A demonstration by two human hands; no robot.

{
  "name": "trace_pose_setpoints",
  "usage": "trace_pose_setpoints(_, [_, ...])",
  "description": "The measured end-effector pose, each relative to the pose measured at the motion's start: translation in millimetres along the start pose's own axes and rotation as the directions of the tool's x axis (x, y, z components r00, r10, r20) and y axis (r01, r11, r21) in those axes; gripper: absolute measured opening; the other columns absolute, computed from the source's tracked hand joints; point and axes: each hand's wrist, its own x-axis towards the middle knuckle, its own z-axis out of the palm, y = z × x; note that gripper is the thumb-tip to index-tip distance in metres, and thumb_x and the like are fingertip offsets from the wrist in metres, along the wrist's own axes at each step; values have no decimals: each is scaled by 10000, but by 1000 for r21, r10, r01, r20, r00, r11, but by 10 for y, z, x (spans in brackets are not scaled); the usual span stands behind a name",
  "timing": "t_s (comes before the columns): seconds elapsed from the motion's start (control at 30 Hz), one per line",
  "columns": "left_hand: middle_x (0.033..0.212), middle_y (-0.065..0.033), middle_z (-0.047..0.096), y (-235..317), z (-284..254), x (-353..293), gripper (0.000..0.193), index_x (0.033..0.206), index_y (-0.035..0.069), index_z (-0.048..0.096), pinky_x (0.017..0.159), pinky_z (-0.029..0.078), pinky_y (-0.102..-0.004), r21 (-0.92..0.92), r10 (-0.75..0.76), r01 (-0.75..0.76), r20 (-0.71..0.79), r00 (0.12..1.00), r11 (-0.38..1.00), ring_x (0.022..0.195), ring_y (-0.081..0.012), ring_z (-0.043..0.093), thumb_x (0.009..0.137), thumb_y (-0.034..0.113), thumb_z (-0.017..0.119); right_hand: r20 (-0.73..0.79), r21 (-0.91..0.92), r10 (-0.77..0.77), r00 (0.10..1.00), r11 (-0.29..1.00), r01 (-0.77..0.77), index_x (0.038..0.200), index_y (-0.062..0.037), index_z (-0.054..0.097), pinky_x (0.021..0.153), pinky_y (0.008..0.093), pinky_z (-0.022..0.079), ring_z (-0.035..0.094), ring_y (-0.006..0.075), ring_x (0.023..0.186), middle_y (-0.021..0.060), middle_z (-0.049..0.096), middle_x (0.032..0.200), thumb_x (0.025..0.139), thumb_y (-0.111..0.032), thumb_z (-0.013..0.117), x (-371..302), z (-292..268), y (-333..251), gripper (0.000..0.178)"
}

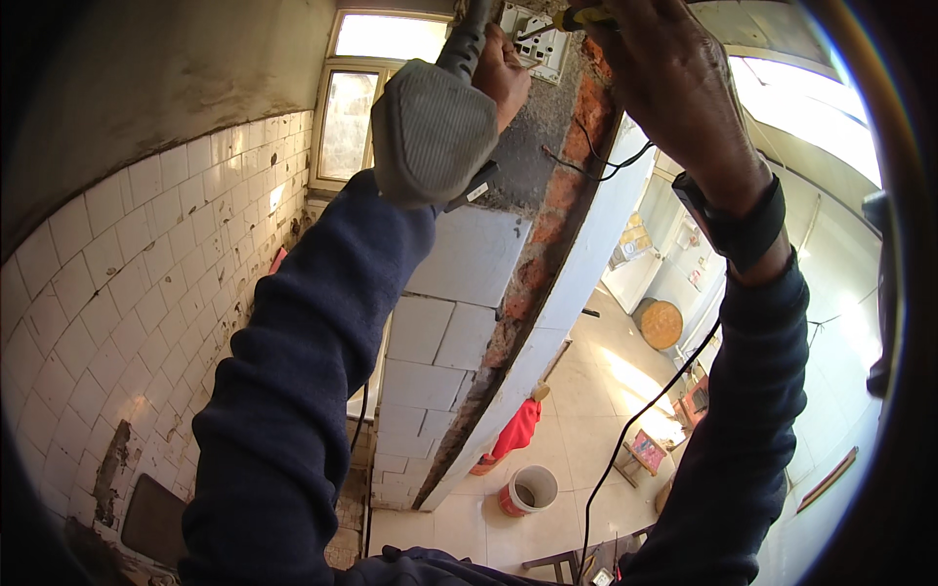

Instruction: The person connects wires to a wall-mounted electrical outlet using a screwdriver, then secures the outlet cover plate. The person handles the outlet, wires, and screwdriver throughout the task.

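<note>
A white switch-and-socket plate (pixel 550 51) sits at the top of a bare cement patch on a wall pillar. My left hand (pixel 504 80) is curled against the plate's left edge and holds it; a grey ribbed, wedge-shaped piece (pixel 435 127) with a thick cable hides part of this hand. My right hand (pixel 674 83) is closed round the yellow-and-black handle of a screwdriver (pixel 578 18), whose shaft reaches left across the plate. The tip's exact contact cannot be made out. A dark band circles my right wrist.
Loose black wires (pixel 614 168) stick out from the pillar's exposed brick edge (pixel 562 200). A long black cable (pixel 625 430) hangs beside my right forearm. Below stand a bucket (pixel 531 490), a red cloth (pixel 518 428) and a round drum (pixel 659 323). White-tiled wall (pixel 147 264) lies left.
</note>
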Motion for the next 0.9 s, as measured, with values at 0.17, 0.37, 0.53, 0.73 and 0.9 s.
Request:
trace_pose_setpoints(0.17, [748,-145,716,81,-27,17,41,830,37,679,639,563,-413,7,4,-4,-22,1000,1000,694,-346,707,847,74,679,28,-111,-111,993,987,113,1077,44,583,698,353,557,600,279,895,153,581,1064,854,54,652,27,13,-29,234])
trace_pose_setpoints(0.37, [760,-149,717,112,-19,-2,43,831,34,675,640,559,-408,-23,-27,26,-22,999,999,698,-342,708,848,74,679,101,-42,-110,989,993,115,1047,32,597,675,357,556,574,251,887,136,581,1062,851,61,630,71,-46,43,201])
trace_pose_setpoints(0.53, [753,-161,704,65,22,11,41,824,36,668,629,548,-415,-17,44,-45,-91,995,999,694,-358,698,846,71,672,157,-10,-134,978,990,137,1034,20,605,650,357,567,570,244,960,133,584,1045,881,18,655,-3,-75,-32,161])
trace_pose_setpoints(0.73, [722,-159,685,-23,-13,37,28,818,39,656,613,534,-431,60,16,-16,7,1000,998,681,-370,683,836,57,668,249,-12,-121,961,992,128,1007,9,604,655,341,615,578,274,1032,123,605,1070,886,-60,690,-110,-130,-101,163])
trace_pose_setpoints(0.9, [720,-149,690,-42,1,18,30,814,39,663,619,542,-424,43,17,-19,26,1000,999,679,-355,691,830,57,679,190,-3,-103,976,994,105,1002,6,599,644,354,610,592,291,1018,126,605,1085,923,-81,663,-72,-159,-101,133])
